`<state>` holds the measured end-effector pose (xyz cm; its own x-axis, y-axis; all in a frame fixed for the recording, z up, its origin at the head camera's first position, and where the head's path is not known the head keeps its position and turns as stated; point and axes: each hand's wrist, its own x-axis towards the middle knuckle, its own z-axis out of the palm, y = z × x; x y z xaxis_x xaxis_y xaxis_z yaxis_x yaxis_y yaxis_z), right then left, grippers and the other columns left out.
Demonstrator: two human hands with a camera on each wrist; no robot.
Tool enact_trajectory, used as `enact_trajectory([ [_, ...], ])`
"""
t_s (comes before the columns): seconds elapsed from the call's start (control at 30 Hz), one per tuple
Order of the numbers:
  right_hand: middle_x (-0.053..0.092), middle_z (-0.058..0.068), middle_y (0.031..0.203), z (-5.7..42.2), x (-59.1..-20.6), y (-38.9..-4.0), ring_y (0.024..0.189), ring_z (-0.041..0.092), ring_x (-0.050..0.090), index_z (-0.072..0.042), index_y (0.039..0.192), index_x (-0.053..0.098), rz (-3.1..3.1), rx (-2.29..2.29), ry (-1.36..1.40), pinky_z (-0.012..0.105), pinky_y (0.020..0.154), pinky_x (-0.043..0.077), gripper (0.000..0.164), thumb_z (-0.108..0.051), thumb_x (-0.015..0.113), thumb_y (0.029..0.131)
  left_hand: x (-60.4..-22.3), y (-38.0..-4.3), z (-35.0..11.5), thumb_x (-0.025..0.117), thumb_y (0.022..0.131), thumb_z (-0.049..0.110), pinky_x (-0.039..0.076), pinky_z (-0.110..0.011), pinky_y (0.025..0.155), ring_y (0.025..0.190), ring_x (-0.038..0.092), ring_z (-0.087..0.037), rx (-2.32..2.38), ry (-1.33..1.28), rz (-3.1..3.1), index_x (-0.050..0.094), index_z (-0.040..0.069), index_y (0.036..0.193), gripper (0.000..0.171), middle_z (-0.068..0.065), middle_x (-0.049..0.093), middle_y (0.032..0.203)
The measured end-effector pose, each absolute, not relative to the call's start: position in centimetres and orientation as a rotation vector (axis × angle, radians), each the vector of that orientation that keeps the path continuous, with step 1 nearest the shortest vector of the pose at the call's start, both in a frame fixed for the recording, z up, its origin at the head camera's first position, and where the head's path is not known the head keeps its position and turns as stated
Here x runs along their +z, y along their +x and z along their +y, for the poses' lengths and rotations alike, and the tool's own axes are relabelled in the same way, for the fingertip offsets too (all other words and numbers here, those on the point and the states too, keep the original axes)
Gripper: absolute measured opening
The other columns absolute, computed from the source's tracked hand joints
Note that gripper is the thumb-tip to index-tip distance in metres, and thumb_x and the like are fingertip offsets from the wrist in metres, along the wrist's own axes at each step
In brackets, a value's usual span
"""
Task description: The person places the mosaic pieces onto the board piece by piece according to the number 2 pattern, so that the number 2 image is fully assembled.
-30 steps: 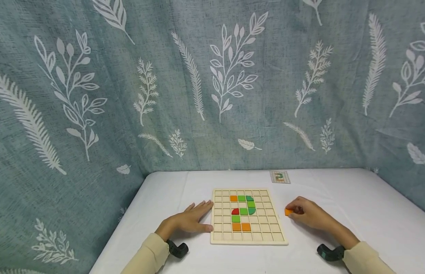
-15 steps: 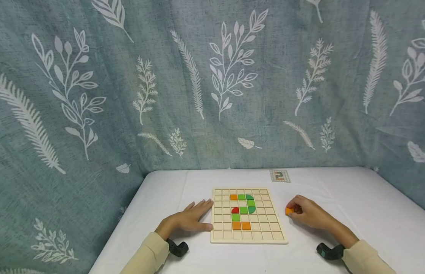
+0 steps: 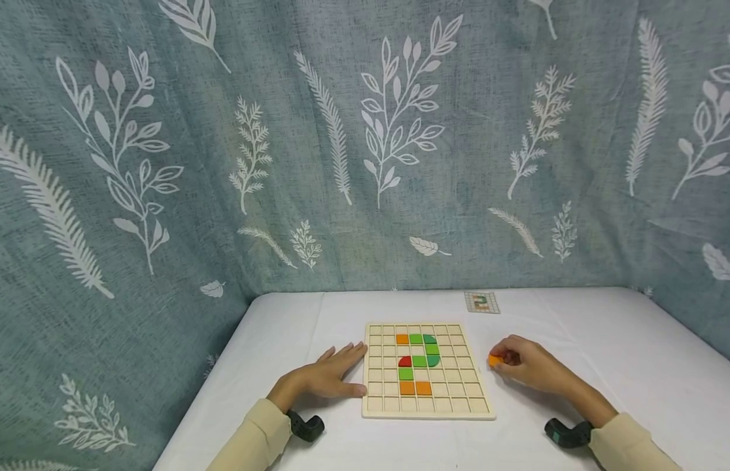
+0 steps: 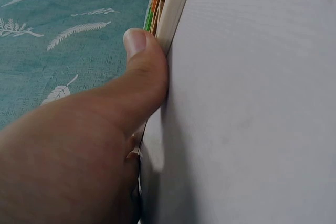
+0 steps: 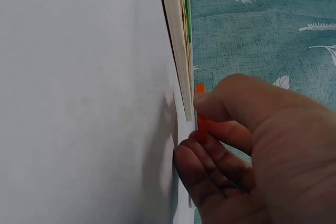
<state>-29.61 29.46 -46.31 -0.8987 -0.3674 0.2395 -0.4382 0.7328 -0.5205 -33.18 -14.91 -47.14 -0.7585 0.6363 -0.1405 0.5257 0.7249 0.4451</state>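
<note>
A wooden grid board (image 3: 382, 409) lies mid-table, with several orange, green and red tiles set in its cells, some square and some with a rounded side. My left hand (image 3: 330, 378) rests flat at the board's left edge, fingers spread, the thumb against the rim in the left wrist view. To the right of the board, my right hand (image 3: 526, 363) pinches an orange tile (image 3: 495, 360) between thumb and fingers. In the right wrist view that orange tile (image 5: 202, 114) stands edge-on, close to the board's side (image 5: 176, 40) but apart from it.
Behind the board, a small printed card (image 3: 482, 302) with a coloured grid pattern lies on the white tabletop (image 3: 424, 445). A patterned blue-green curtain (image 3: 341, 163) hangs along the back and sides. Dark wrist cameras sit at both cuffs.
The orange tile has tilted slightly within my right hand's pinch. My left hand and the board stay as they were.
</note>
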Motion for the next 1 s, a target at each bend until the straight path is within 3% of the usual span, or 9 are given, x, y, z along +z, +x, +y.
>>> enact_trajectory([
  [0.3,0.065,-0.002,0.096,29.2,-45.9,-29.5,0.08,-0.001,0.054,-0.009,0.105,0.07,-2.81,0.912,0.686,0.021,0.067,0.051,0.016,-0.016,0.073,0.091,-47.3,-33.2,-14.9,0.058,0.091,0.065,0.003,-0.052,0.127,0.157,0.01,-0.021,0.551,0.901,2.657,0.015,0.015,0.162,0.096,0.0,0.015,0.169],
  [1.0,0.062,0.0,0.098,28.0,-45.0,-28.8,0.081,-0.003,0.052,-0.007,0.106,0.068,-2.705,0.956,0.834,0.021,0.066,0.051,0.017,-0.005,0.071,0.09,-46.9,-33.0,-14.9,0.059,0.093,0.061,0.003,-0.053,0.127,0.157,0.009,-0.023,0.567,0.921,2.631,0.015,0.015,0.162,0.094,-0.002,0.014,0.169],
])
